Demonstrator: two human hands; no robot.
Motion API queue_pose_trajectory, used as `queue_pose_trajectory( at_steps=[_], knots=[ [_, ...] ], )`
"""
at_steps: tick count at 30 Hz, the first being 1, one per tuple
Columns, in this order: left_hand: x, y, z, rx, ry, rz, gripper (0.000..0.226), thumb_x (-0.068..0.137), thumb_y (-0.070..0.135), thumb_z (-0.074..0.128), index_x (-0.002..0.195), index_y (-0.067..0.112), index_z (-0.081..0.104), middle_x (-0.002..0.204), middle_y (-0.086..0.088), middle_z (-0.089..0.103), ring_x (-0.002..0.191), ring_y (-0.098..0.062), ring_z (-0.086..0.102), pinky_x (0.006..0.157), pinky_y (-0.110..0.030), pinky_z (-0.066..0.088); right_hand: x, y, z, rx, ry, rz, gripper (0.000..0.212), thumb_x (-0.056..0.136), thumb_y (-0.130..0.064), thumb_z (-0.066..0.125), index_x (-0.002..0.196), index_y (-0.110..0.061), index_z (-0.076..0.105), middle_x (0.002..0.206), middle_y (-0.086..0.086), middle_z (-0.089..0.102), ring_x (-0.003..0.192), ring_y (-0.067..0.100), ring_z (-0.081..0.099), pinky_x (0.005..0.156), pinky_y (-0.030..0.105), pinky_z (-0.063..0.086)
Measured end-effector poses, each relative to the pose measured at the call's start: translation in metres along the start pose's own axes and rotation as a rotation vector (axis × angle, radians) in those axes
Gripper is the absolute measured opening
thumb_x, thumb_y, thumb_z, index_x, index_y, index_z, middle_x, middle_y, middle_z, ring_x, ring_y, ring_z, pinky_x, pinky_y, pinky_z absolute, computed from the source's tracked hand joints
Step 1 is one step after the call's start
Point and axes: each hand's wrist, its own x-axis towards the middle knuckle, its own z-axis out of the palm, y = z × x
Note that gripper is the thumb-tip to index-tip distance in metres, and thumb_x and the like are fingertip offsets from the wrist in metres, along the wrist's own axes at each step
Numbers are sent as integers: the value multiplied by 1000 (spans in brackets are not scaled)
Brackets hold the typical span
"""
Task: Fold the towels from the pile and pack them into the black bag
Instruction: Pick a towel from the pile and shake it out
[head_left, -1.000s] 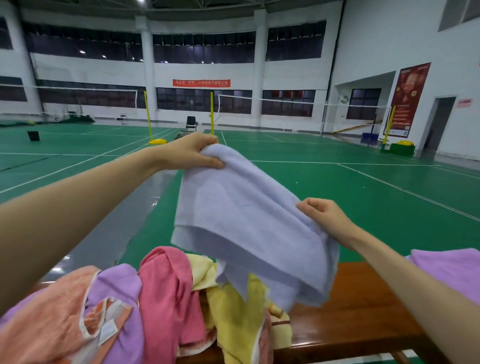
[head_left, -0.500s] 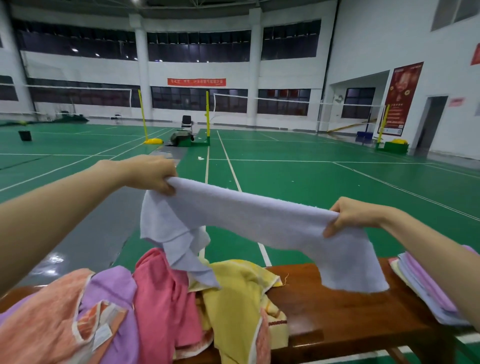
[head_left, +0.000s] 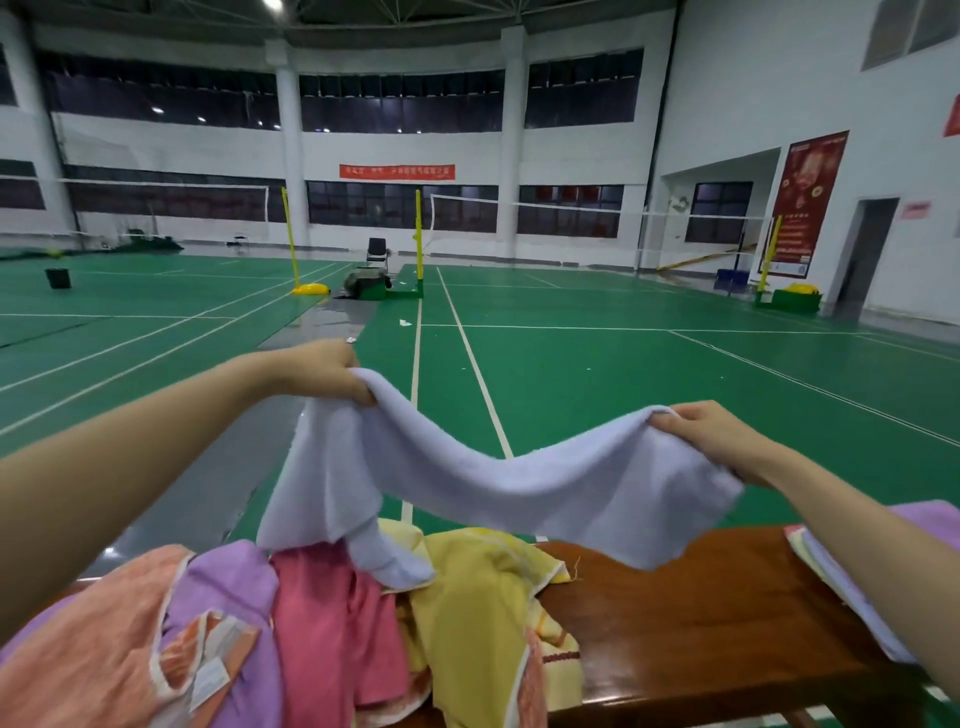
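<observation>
Soft pale blue towel (head_left: 519, 483) stretched between left hand (head_left: 324, 371) and right hand (head_left: 714, 439), fingers pinching its ends, above brown wooden worktop (head_left: 701, 623).

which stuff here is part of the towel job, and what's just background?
Job:
- pale blue towel, held up by left hand and right hand
- towel pile on the bench
- folded stack at the bench's right end
- black bag: not in view

Background:
- net posts
- chair
- black bin
- red poster
</observation>
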Motion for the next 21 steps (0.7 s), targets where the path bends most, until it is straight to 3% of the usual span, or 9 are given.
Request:
queue_pose_trajectory(
  at_steps=[3, 7, 9, 11, 14, 17, 21],
  knots=[
    [9, 33, 12, -106, 13, -83, 32, 63, 41, 58, 56, 11, 47, 57, 0, 45, 51, -15, 40, 47, -23, 28, 1, -33, 13, 142, 71, 35, 28, 91, -25, 58, 90, 0, 70, 92, 19, 69, 70, 23, 61, 60, 28, 47],
    [20, 71, 21, -468, 11, -159, 20, 84, 25, 60, 77, 8, 55, 70, -5, 56, 57, -16, 50, 49, -20, 38, -1, -83, 32, 150, 35, -97, 28, 84, -20, 66, 110, -9, 67, 112, 7, 65, 96, 17, 57, 79, 25, 43],
    [19, 89, 20, -656, -36, -73, 17, 84, 21, 63, 84, 5, 58, 77, -8, 61, 63, -17, 56, 55, -23, 46, -6, -102, 44, 90, -81, -200, 42, 80, -25, 71, 120, -14, 63, 116, -3, 60, 104, 9, 53, 86, 21, 38],
    [17, 101, 19, -733, -99, 123, 15, 78, 17, 67, 86, 5, 63, 81, -8, 64, 69, -17, 60, 64, -27, 50, -11, -115, 54, 78, -180, -226, 43, 77, -31, 73, 117, -17, 65, 109, -6, 62, 99, 10, 57, 80, 21, 44],
    [14, 103, 13, -687, -97, 306, 17, 65, 24, 66, 78, 12, 63, 76, -1, 63, 70, -12, 58, 67, -26, 49, -14, -121, 54, 111, -200, -238, 20, 77, -29, 74, 82, -10, 71, 77, 0, 66, 69, 8, 57, 65, 18, 46],
    [12, 97, 5, -434, -17, 314, 34, 61, 37, 77, 83, 13, 67, 78, 4, 64, 71, -6, 58, 69, -21, 46, -16, -122, 39, 117, -244, -222, 14, 77, -20, 73, 76, -6, 70, 67, 0, 64, 60, 6, 55, 62, 18, 45],
    [11, 86, 6, -182, -95, 335, 23, 67, 17, 83, 84, 13, 68, 77, 4, 65, 63, -5, 57, 58, -13, 44, -22, -123, 14, 96, -331, -202, 15, 71, -19, 71, 68, -8, 61, 61, -3, 61, 53, 7, 54, 54, 18, 46]
  ],
)
